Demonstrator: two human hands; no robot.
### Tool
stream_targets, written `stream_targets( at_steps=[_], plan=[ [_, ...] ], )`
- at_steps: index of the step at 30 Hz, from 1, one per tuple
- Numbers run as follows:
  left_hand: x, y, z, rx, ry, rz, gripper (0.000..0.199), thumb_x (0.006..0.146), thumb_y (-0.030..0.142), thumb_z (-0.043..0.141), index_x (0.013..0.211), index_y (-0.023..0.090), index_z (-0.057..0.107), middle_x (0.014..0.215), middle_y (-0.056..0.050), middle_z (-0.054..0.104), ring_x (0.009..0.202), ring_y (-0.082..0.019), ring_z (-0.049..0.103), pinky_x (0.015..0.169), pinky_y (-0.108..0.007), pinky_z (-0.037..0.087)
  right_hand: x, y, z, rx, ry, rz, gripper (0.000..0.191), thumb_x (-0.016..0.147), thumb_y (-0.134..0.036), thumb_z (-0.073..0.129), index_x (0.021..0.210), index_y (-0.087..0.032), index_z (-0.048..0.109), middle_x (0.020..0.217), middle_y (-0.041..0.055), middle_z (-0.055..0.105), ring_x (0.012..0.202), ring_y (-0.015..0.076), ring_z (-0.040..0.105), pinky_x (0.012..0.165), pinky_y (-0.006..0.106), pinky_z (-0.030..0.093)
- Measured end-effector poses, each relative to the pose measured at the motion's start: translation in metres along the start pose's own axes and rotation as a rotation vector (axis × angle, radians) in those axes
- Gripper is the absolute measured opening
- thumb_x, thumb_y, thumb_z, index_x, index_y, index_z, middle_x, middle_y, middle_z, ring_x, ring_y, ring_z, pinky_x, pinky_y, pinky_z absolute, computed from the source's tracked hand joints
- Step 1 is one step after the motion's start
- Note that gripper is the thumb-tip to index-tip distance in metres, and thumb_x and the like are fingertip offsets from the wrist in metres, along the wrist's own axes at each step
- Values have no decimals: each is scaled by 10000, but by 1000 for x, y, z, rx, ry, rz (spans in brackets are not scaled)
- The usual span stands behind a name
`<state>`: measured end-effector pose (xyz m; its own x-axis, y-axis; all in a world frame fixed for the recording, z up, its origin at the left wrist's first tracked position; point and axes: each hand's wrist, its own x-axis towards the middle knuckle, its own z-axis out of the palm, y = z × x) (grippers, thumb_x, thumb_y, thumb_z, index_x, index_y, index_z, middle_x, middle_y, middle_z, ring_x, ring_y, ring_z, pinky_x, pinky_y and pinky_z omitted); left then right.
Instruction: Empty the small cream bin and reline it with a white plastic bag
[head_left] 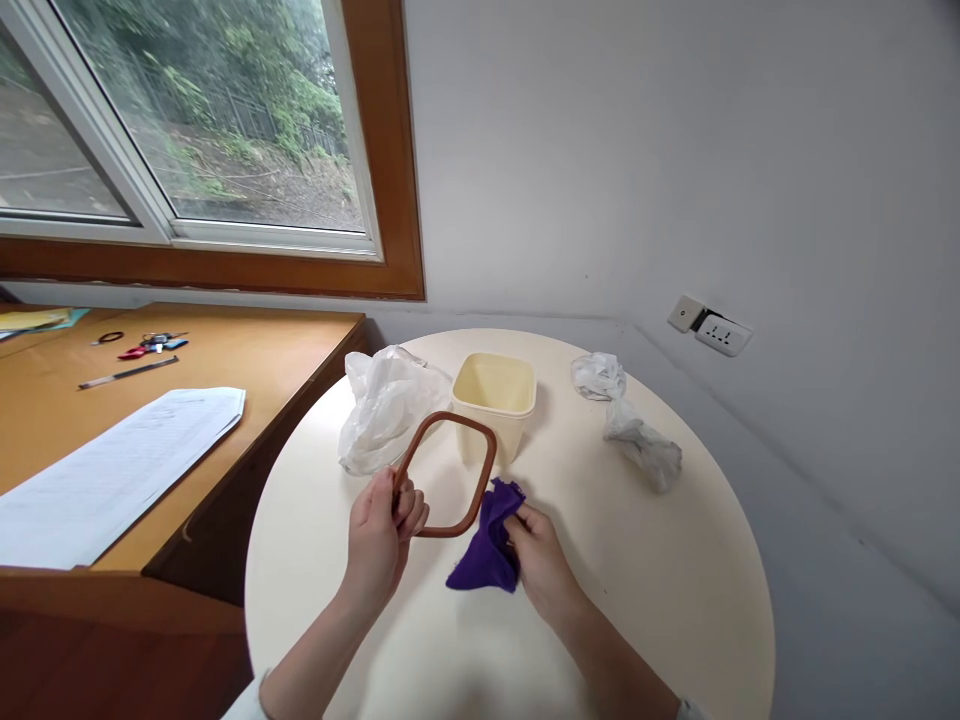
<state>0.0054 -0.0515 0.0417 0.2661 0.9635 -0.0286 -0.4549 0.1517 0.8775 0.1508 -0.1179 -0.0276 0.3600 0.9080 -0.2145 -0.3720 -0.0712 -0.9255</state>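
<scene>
My left hand (382,530) is closed around the left side of a brown, rounded-square frame (484,480), which is tilted up above the table. A bunched purple cloth (487,545) hangs from my right hand (540,555), pinched between thumb and fingers just right of the frame. Behind the frame stands a pale yellow, open-topped bin (495,410), upright on the round table. The frame's upper edge overlaps the bin's front in view; a gap between them cannot be judged. Parts of my left fingers are hidden behind the frame.
A crumpled white plastic bag (390,405) lies left of the bin on the round white table (315,560). Two smaller crumpled bags (598,377) lie to the right. A wooden desk (270,350) on the left holds papers (135,470), keys (157,343) and a pen (127,373).
</scene>
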Motion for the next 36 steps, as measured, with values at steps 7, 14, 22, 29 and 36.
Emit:
stream_targets(
  at_steps=[7,14,22,29,36],
  plan=[
    [-9,-11,0,5,-10,-29,364,877,373,419,593,187,287,477,81,194,391,-49,170,399,-206,177,-2,-19,2,209,15,22,274,746,-443,587,797,-174,601,719,32,607,591,139,541,544,264,437],
    [-19,-19,8,79,-190,-213,368,866,495,371,651,199,332,406,81,307,349,-63,270,400,-208,219,13,-19,7,-219,172,-285,235,779,-350,530,860,-142,602,766,44,617,714,153,557,664,270,466],
    [-8,-4,16,104,-37,-123,409,845,489,435,603,194,287,414,97,204,358,-36,164,362,-179,143,3,-12,12,-450,102,-315,292,840,-285,412,1035,-142,575,788,62,643,695,166,599,660,279,492],
    [-8,-16,6,97,121,-40,420,864,454,425,574,185,284,442,86,202,375,-35,174,361,-175,165,-19,-19,4,-509,-73,-265,336,877,-321,393,1139,-206,570,917,58,664,820,188,610,762,293,481],
    [12,-17,-28,99,11,-356,450,834,528,419,582,193,257,412,99,183,352,-37,121,336,-170,123,-20,-31,-29,-388,-148,-85,354,831,-428,480,1015,-182,655,713,35,636,590,168,565,552,297,487]
  ],
)
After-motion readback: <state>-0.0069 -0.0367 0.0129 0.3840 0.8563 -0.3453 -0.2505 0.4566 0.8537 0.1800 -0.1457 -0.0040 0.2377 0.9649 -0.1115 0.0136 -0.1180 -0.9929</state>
